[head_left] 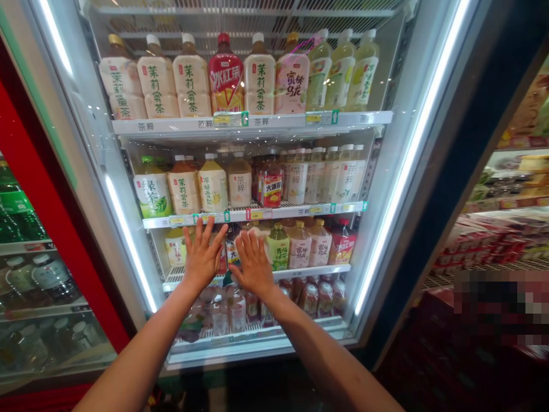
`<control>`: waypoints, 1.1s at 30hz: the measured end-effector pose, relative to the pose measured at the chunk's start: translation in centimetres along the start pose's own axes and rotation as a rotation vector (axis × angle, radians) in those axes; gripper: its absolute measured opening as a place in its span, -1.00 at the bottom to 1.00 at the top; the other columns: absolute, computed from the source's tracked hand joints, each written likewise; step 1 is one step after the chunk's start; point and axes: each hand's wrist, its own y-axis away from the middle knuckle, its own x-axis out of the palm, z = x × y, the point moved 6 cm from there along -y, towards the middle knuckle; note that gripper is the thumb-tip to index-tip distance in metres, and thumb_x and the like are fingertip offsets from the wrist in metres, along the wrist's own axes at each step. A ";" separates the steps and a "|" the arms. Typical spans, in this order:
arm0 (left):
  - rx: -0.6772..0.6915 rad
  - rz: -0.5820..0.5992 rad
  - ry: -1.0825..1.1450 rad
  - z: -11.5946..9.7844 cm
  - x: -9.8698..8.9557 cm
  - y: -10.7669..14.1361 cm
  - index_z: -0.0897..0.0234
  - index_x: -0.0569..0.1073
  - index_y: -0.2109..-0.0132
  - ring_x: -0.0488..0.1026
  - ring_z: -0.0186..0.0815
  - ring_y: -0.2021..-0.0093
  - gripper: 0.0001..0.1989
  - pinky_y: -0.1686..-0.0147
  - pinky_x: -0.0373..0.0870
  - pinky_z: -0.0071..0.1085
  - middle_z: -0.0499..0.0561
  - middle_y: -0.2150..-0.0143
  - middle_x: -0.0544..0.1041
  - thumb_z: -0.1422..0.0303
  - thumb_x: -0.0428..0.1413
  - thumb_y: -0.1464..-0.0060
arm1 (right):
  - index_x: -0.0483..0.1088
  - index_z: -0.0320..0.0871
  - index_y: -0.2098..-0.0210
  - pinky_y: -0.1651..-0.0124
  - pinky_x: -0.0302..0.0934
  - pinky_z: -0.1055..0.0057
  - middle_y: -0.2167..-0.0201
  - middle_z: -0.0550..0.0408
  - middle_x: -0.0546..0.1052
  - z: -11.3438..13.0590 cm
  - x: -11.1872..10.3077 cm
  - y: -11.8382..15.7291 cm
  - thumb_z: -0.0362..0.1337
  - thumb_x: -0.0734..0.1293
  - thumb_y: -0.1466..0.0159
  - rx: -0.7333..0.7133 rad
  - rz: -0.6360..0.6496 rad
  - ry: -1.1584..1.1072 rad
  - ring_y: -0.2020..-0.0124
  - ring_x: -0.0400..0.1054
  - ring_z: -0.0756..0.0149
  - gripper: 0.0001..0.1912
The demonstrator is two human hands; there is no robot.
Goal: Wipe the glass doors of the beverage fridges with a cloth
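My left hand (201, 256) and my right hand (252, 264) are raised side by side with fingers spread, palms turned to a lit drinks cooler. Neither holds anything. Faint reflections suggest a glass door between them and the drinks; whether my palms touch it I cannot tell. Behind my hands runs a lower shelf, with a green-labelled bottle (278, 247) just right of my right hand and a yellow-labelled bottle (175, 247) left of my left hand. Part of that row is hidden by my hands. Just above my fingertips is the price strip of the middle shelf (291, 212).
Large tea bottles (259, 77) line the upper shelf, and clear-wrapped bottle packs (229, 312) fill the bottom. Bright light strips (412, 154) edge the cooler. Left stands a red-framed cooler (55, 212); at right, shelves of packaged goods (497, 229).
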 end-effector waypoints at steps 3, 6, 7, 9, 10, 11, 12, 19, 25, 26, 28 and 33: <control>0.013 -0.010 -0.016 0.3 0.6 0.2 -0.09 -0.06 -0.49 -0.36 -0.07 -0.56 -0.25 -0.49 -0.43 0.20 -0.04 -0.57 -0.19 0.31 0.08 -0.30 | -0.12 -0.27 -0.51 -0.51 -0.17 -0.08 -0.51 -0.16 0.02 1.2 3.6 7.6 0.04 0.20 -0.45 -0.089 0.044 0.007 -0.56 -0.26 0.00 -0.18; 0.016 -0.032 -0.035 0.5 1.1 0.7 -0.09 -0.06 -0.49 -0.35 -0.09 -0.56 -0.25 -0.50 -0.43 0.17 -0.05 -0.57 -0.18 0.30 0.10 -0.29 | -0.07 -0.27 -0.50 -0.50 -0.13 -0.05 -0.48 -0.17 0.13 1.2 4.2 9.1 0.06 0.20 -0.45 -0.120 0.042 0.009 -0.55 -0.18 0.03 -0.19; 0.021 -0.039 -0.041 0.5 1.2 0.8 -0.09 -0.06 -0.49 -0.35 -0.10 -0.56 -0.25 -0.50 -0.43 0.15 -0.05 -0.57 -0.17 0.30 0.10 -0.29 | -0.11 -0.28 -0.51 -0.50 -0.15 -0.06 -0.49 -0.18 0.10 1.0 3.6 7.9 0.08 0.17 -0.45 -0.114 0.036 0.013 -0.55 -0.21 0.02 -0.17; 0.034 -0.062 -0.052 0.4 1.2 0.8 -0.07 -0.05 -0.50 -0.33 -0.11 -0.57 -0.24 -0.50 -0.42 0.13 -0.04 -0.57 -0.16 0.29 0.11 -0.29 | -0.22 -0.29 -0.52 -0.52 -0.23 -0.09 -0.53 -0.19 -0.04 0.3 1.6 3.5 0.15 0.10 -0.46 -0.076 0.002 0.018 -0.57 -0.33 -0.01 -0.11; 0.040 -0.076 -0.058 0.4 1.1 0.8 -0.06 -0.04 -0.50 -0.32 -0.10 -0.57 -0.25 -0.50 -0.41 0.13 -0.03 -0.57 -0.15 0.29 0.11 -0.28 | -0.28 -0.30 -0.53 -0.53 -0.27 -0.10 -0.55 -0.18 -0.12 -0.2 0.4 0.8 0.19 0.06 -0.45 -0.045 -0.023 0.018 -0.57 -0.40 -0.02 -0.08; 0.044 -0.088 -0.062 0.4 1.1 0.8 -0.05 -0.03 -0.50 -0.30 -0.10 -0.57 -0.25 -0.51 -0.41 0.13 -0.03 -0.56 -0.14 0.29 0.11 -0.28 | -0.34 -0.29 -0.53 -0.53 -0.30 -0.12 -0.56 -0.16 -0.19 -0.7 -0.8 -1.9 0.22 0.03 -0.45 -0.016 -0.052 0.017 -0.57 -0.45 -0.02 -0.06; 0.045 -0.099 -0.063 0.3 1.1 0.8 -0.05 -0.03 -0.49 -0.29 -0.10 -0.57 -0.25 -0.51 -0.40 0.13 -0.03 -0.56 -0.13 0.28 0.12 -0.28 | -0.39 -0.27 -0.53 -0.53 -0.33 -0.14 -0.56 -0.14 -0.23 -1.1 -1.8 -4.2 0.24 0.02 -0.44 0.005 -0.078 0.017 -0.57 -0.48 -0.03 -0.04; 0.016 -0.103 0.002 0.4 1.1 0.9 -0.10 0.01 -0.48 -0.26 -0.13 -0.56 -0.28 -0.51 -0.42 0.10 -0.08 -0.56 -0.09 0.29 0.10 -0.29 | -0.24 -0.27 -0.53 -0.52 -0.29 -0.17 -0.52 -0.21 0.00 -0.6 1.1 1.0 0.27 0.11 -0.40 -0.035 -0.045 0.045 -0.56 -0.31 -0.05 -0.01; 0.043 -0.123 -0.030 0.2 0.7 0.8 -0.05 0.01 -0.49 -0.27 -0.15 -0.57 -0.28 -0.51 -0.37 0.09 -0.07 -0.56 -0.11 0.29 0.10 -0.29 | 0.11 -0.34 -0.44 -0.51 -0.18 -0.04 -0.38 -0.24 0.32 1.2 4.3 10.9 0.20 0.15 -0.42 -0.138 -0.002 0.054 -0.52 -0.07 -0.04 -0.14; 0.046 -0.126 -0.040 0.2 0.7 0.7 -0.04 0.01 -0.49 -0.27 -0.14 -0.57 -0.28 -0.52 -0.36 0.09 -0.07 -0.56 -0.11 0.29 0.10 -0.29 | 0.04 -0.34 -0.46 -0.51 -0.19 -0.05 -0.41 -0.24 0.27 1.0 3.6 9.6 0.22 0.13 -0.42 -0.127 -0.004 0.045 -0.53 -0.11 -0.04 -0.12; 0.047 -0.130 -0.047 0.2 0.7 0.8 -0.05 0.01 -0.49 -0.26 -0.14 -0.56 -0.28 -0.52 -0.37 0.08 -0.06 -0.56 -0.11 0.29 0.10 -0.29 | -0.16 -0.31 -0.52 -0.52 -0.24 -0.12 -0.49 -0.24 0.09 0.2 1.7 4.9 0.24 0.07 -0.43 -0.068 -0.011 0.023 -0.56 -0.25 -0.04 -0.06; 0.020 -0.102 -0.015 0.4 1.2 0.9 -0.11 -0.02 -0.49 -0.27 -0.14 -0.56 -0.25 -0.51 -0.43 0.08 -0.08 -0.56 -0.12 0.27 0.11 -0.28 | -0.51 -0.26 -0.52 -0.51 -0.40 -0.23 -0.57 -0.16 -0.27 -1.6 -2.9 -7.2 0.22 0.06 -0.43 0.070 -0.109 0.008 -0.56 -0.52 -0.08 0.00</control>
